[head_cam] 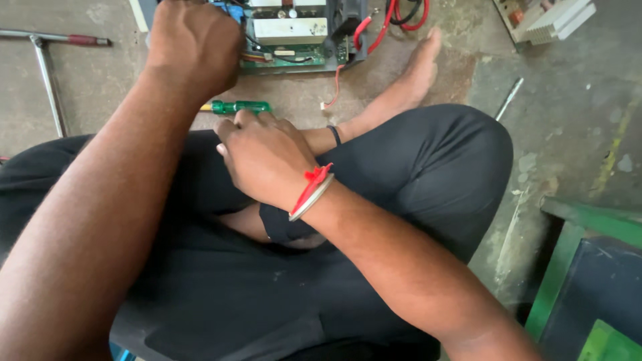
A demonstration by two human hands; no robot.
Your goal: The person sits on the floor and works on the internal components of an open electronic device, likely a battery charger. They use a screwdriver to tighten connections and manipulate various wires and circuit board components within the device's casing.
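Crossed legs in black trousers fill the lower frame. Above them, the right hand curls beside the green-handled screwdriver; whether it pinches it, I cannot tell. Top centre, the left hand, fisted, rests at the open circuit board, likely stiff, fragile, best held by edges. No containers show.

— What sort of place am I sitting in here?

— A repair workshop, and a rough one — I'm cross-legged on a stained, bare concrete floor, not at a bench.

— What gives it away?

— An opened circuit board with red wires lies in front of me, a green-handled screwdriver by my knee, a metal T-wrench to one side, a finned heat sink on another board, and a green metal frame.
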